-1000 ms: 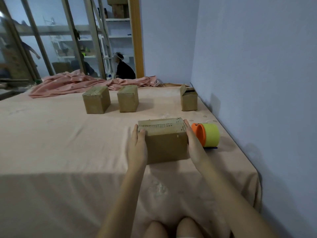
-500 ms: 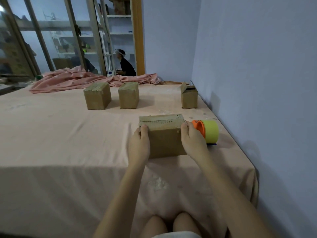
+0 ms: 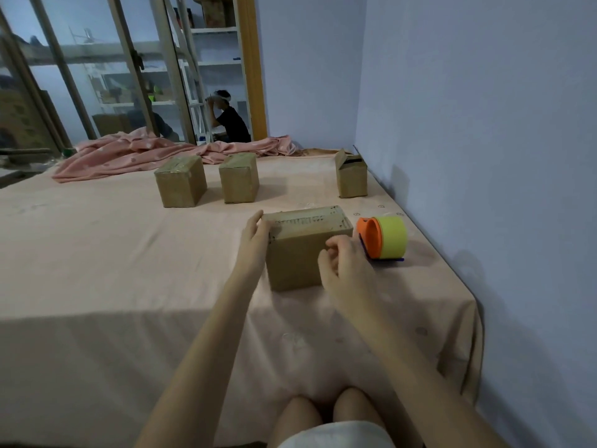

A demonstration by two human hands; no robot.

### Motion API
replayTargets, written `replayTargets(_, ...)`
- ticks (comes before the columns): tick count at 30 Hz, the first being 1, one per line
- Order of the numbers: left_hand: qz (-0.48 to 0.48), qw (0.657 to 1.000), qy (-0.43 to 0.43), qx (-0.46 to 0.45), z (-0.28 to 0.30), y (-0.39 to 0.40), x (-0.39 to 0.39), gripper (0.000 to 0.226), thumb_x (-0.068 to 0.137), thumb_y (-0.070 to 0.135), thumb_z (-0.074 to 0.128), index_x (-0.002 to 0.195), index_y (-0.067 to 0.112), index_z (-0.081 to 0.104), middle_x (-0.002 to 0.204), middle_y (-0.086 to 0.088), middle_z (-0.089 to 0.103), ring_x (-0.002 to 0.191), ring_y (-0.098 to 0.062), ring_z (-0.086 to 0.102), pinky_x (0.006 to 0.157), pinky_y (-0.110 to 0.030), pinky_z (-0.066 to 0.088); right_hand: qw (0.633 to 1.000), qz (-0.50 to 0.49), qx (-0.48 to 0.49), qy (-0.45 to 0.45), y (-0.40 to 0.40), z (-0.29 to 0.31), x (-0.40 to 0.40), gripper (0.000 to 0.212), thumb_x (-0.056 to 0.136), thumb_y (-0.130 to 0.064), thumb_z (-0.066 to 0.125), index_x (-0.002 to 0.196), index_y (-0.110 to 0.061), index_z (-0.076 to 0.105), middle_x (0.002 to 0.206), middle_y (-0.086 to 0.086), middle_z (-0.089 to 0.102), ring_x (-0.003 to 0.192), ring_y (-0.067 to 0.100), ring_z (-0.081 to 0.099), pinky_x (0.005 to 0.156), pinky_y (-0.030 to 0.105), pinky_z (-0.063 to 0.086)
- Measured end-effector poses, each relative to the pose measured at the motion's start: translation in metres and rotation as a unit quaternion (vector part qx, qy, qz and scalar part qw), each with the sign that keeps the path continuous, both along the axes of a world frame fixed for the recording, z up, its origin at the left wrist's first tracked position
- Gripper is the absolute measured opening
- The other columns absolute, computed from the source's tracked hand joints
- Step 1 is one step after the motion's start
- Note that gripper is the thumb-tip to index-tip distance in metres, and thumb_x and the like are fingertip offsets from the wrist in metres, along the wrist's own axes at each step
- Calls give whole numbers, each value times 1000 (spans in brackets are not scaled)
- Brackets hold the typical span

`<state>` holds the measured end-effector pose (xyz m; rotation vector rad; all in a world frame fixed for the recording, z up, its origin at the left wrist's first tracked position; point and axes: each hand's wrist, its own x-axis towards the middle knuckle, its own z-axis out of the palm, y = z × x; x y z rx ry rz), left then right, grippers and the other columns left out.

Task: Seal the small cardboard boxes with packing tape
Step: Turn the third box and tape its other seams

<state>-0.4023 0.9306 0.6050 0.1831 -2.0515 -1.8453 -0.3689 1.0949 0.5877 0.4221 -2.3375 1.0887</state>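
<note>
Head view: a table draped in a peach cloth is seen from a seated position, its right edge running just beside a lilac wall and its near right corner dropping away below the tape dispenser. Wide bare cloth is left open to the left of the hands; to the right, room is narrowed by the dispenser and the wall.

A box is set on the cloth in front of the person, its long side facing the camera and its top flaps closed. The left hand is laid against the box's left end, fingers straight and touching the upper left corner, nothing being gripped. The right hand is held in front of the box's right near face with fingers loosely curled; whether the cardboard is touched cannot be told, and nothing is seen held in it. The dispenser, orange and yellow-green, is lying on its side just beside the box's right end, behind the right hand.

Farther back, two boxes are stood side by side, apart from each other, and a fourth box with a raised flap is placed near the wall. A pink blanket is bunched along the far edge. A person in dark clothing is seen beyond the glass.
</note>
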Motion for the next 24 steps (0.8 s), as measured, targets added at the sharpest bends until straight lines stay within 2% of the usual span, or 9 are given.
replayTargets(3, 30, 999, 31, 27, -15, 11, 8, 55, 93, 33, 48, 145, 26, 30, 134, -1, 47, 109, -5, 51, 86, -19, 43, 999, 6, -18, -35, -4, 1, -5, 35, 93, -34, 46, 121, -12, 49, 110, -2, 47, 100, 16, 54, 88, 34, 48)
replayTargets(5, 17, 998, 54, 12, -21, 19, 14, 58, 93, 37, 49, 146, 37, 25, 127, 7, 46, 108, 6, 50, 83, -11, 42, 998, 6, -14, -59, 0, 2, -14, 42, 94, -37, 43, 127, -12, 47, 122, 1, 46, 113, 18, 49, 97, 35, 42)
replayTargets(7, -7, 997, 64, -42, -24, 30, 22, 52, 91, 44, 52, 139, 45, 32, 118, 16, 38, 103, 20, 42, 78, -2, 39, 995, 20, -28, -93, 8, 6, -22, 43, 95, -36, 42, 130, -11, 46, 129, 3, 44, 121, 18, 43, 102, 32, 35)
replayTargets(8, -14, 996, 63, -61, -25, 36, 25, 47, 88, 50, 54, 132, 49, 38, 115, 16, 36, 103, 17, 43, 78, -5, 40, 993, 26, -42, -103, 12, 9, -24, 42, 95, -34, 43, 129, -10, 47, 131, 4, 43, 122, 19, 41, 101, 27, 31)
replayTargets(12, 12, 987, 89, -129, -24, 53, 28, 39, 82, 54, 59, 115, 43, 43, 115, 10, 31, 103, 1, 46, 79, -13, 44, 994, -95, -37, 30, 36, 16, -25, 26, 90, -21, 52, 113, -7, 58, 137, 11, 39, 125, 24, 41, 97, 31, 37)
replayTargets(15, 27, 980, 100, -168, -20, 65, 27, 40, 83, 52, 60, 112, 37, 37, 116, 13, 28, 99, 2, 45, 75, -18, 47, 977, -192, -52, 77, 59, 16, -29, 36, 81, -10, 59, 116, -5, 54, 138, 15, 37, 125, 28, 41, 87, 36, 45)
replayTargets(20, 51, 973, 97, -203, -20, 83, 23, 49, 87, 50, 55, 124, 22, 37, 118, 11, 30, 96, -8, 45, 74, -26, 45, 972, -175, -95, -122, 97, -9, -53, 50, 76, -6, 64, 123, -7, 48, 129, 12, 46, 115, 27, 48, 93, 38, 41)
replayTargets(22, 61, 970, 101, -213, -21, 89, 23, 52, 89, 48, 54, 127, 18, 37, 124, 5, 32, 102, -12, 48, 76, -29, 46, 970, -87, -116, -196, 106, -22, -58, 34, 75, -6, 64, 105, -17, 53, 112, 11, 58, 90, 19, 56, 77, 36, 47)
replayTargets(24, 67, 972, 98, -204, -23, 92, 24, 55, 89, 47, 53, 131, 15, 35, 131, 1, 33, 111, -16, 49, 82, -31, 48, 971, -32, -98, -216, 110, -33, -62, 32, 73, -4, 65, 97, -22, 52, 100, 7, 61, 81, 14, 57, 65, 30, 46)
